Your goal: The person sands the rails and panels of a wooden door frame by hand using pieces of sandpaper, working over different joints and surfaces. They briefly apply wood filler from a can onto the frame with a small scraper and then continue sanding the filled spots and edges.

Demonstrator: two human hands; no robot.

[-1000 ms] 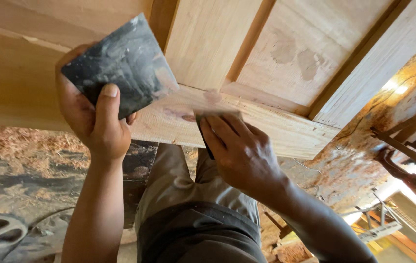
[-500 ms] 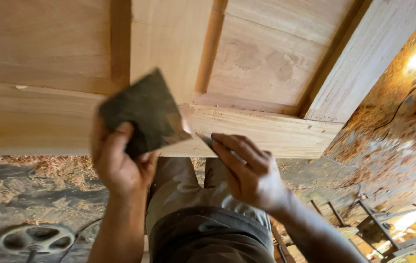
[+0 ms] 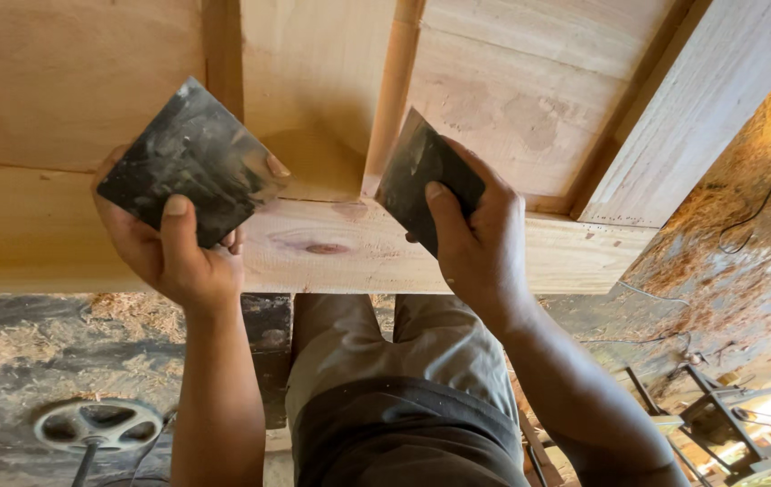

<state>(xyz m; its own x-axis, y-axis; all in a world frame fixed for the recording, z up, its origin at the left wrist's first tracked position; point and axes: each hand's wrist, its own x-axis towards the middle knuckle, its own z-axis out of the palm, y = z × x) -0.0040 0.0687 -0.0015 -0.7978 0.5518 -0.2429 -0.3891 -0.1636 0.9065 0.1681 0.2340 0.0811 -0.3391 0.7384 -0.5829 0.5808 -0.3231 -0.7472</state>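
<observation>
The left hand's [image 3: 178, 257] fingers lie hidden behind the dark scraper blade [image 3: 189, 162] above its grip, only the thumb showing. Beyond both grips the wooden panel [image 3: 512, 90] runs off the top edge. The metal frame [image 3: 737, 424] is cut off at the corner.

No packages, labels, signs or screens showing anywhere around either hand.
</observation>
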